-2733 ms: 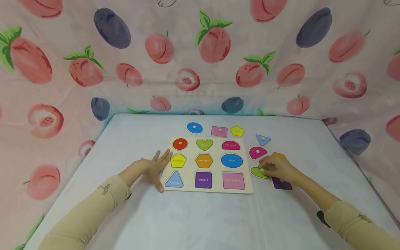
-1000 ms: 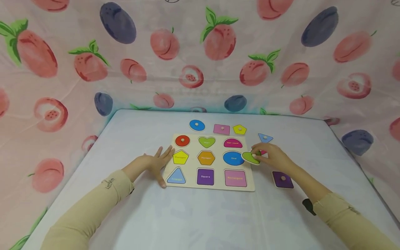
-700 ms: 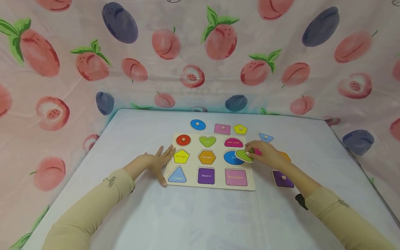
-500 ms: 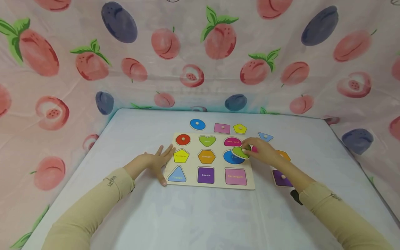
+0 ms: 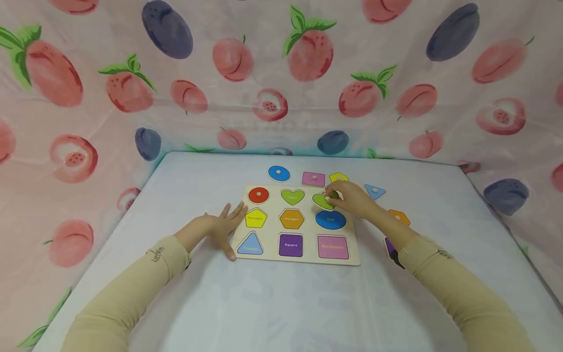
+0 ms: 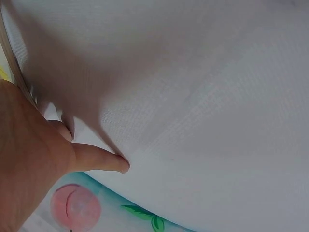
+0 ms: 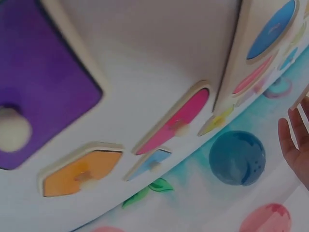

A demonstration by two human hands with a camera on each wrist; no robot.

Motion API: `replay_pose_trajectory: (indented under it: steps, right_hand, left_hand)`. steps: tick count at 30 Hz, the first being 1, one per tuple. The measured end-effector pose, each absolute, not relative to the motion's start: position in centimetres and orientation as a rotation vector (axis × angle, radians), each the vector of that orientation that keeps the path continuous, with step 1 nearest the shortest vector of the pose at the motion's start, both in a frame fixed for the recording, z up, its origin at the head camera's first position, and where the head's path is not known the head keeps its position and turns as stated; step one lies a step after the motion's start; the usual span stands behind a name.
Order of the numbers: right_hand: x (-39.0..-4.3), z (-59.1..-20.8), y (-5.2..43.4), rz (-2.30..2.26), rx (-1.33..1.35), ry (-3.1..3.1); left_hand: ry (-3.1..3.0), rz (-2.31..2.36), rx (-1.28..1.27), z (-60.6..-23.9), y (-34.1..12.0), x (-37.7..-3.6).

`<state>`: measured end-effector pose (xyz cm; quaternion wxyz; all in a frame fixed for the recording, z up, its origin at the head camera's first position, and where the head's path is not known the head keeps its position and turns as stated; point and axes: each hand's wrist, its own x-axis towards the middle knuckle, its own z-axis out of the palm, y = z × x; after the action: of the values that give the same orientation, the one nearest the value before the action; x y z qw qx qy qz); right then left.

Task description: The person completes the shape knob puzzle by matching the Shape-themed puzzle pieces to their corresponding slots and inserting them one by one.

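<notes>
A cream shape-puzzle board [image 5: 308, 231] lies on the white table. My left hand [image 5: 222, 227] rests flat with spread fingers against the board's left edge; the left wrist view shows its thumb [image 6: 104, 163] on the cloth. My right hand [image 5: 349, 198] pinches the knob of a green heart piece [image 5: 322, 200] and holds it over the board's top right corner, just right of the green heart slot [image 5: 292, 196]. A red circle piece [image 5: 258, 194] with a knob sits in the top left slot.
Loose pieces lie around the board: blue oval [image 5: 279, 173], pink rectangle [image 5: 313, 179] and yellow pentagon [image 5: 338, 177] behind it, blue triangle [image 5: 375, 191], orange hexagon [image 5: 399, 216] and purple square [image 7: 38, 82] to its right. A pink half-round [image 7: 176, 121] lies there too. Fruit-print fabric surrounds the table.
My right hand lifted the green heart piece from the table at the right and carried it left and back over the board. The left hand has stayed put.
</notes>
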<state>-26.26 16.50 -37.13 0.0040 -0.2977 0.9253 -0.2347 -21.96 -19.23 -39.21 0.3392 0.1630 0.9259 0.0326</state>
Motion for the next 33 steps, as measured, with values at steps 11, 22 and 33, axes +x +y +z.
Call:
replay_pose_trajectory:
  steps: [11,22,33]
  right_hand:
    - [-28.4,-36.6,14.0,-0.738,-0.905,2.906]
    - [-29.8,-37.4,11.2,-0.719,-0.871,2.872]
    - [-30.3,-38.5,9.1,-0.727,-0.813,2.852]
  left_hand:
    - [2.411,0.089,0.412,-39.2,-19.1,-22.2]
    - [2.408,0.084,0.419,-39.1,-19.2,-22.2]
    - [2.404,0.09,0.403,-39.2,-19.4,-22.1]
